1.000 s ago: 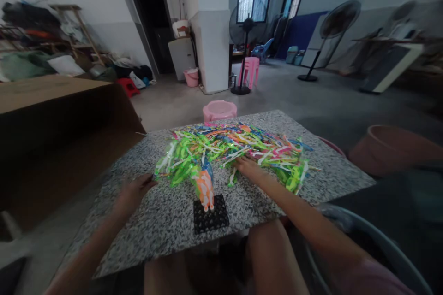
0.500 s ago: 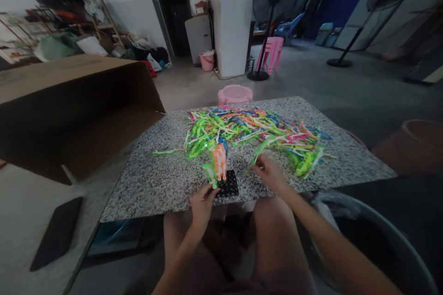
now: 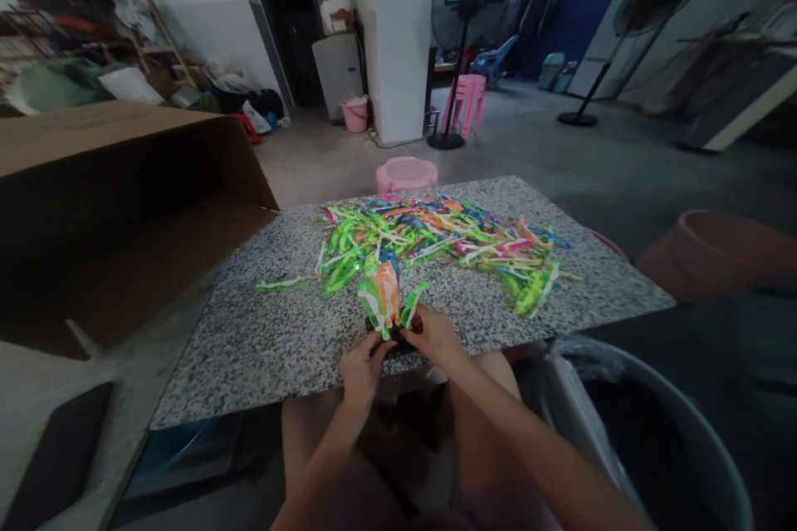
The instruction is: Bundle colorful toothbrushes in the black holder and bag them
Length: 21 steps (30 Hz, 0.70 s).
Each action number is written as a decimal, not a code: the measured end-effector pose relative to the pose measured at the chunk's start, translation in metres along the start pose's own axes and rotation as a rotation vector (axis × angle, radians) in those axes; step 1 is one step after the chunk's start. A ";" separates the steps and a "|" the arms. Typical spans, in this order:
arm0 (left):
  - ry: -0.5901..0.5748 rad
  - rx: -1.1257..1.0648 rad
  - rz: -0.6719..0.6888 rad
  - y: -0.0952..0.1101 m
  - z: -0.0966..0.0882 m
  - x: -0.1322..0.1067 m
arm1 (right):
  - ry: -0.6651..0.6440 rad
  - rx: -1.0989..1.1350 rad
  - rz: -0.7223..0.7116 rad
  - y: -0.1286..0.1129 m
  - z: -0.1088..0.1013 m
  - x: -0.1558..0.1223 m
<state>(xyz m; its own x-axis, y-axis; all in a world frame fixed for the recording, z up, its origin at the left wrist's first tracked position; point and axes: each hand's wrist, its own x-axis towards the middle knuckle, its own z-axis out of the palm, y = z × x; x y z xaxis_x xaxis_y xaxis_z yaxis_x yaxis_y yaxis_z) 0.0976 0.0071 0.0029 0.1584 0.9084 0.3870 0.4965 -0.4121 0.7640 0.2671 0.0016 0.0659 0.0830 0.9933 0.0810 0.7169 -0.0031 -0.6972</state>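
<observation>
The left hand (image 3: 361,369) and the right hand (image 3: 436,336) are both closed at the base of an upright bundle of orange, white and green plastic strips (image 3: 384,294). Their fingers nearly meet around it, and the two hands stand narrowly apart. The bundle sits near the front edge of the work surface, directly above the hands. Its core is orange and white, a blue piece shows at the top, and glossy green strips curve out to either side. Beneath the hands, a black plastic mat (image 3: 389,346) shows only as a sliver; its contact with the bundle cannot be determined.

A loose heap of green, white, pink, orange and blue plastic strips (image 3: 436,236) lies farther along a speckled grey granite slab (image 3: 280,365), with one long white-and-green strip (image 3: 280,284) extending toward the left. Left of the slab stands an open brown cardboard box (image 3: 124,207). To the right are a grey plastic tub (image 3: 647,431) with clear plastic at its rim and a terracotta-coloured basin (image 3: 710,257). A round pink plastic stool (image 3: 406,172) stands beyond the far edge.
</observation>
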 end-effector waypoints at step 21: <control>0.046 0.336 0.369 -0.015 -0.028 0.015 | -0.052 0.026 -0.195 0.028 -0.044 0.021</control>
<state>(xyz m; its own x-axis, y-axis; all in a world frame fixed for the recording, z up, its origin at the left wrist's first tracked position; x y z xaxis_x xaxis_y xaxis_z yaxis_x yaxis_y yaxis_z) 0.0689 0.0249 0.0117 0.3410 0.6993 0.6283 0.6636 -0.6524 0.3661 0.3195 0.0168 0.0798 -0.0917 0.9794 0.1801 0.6978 0.1922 -0.6900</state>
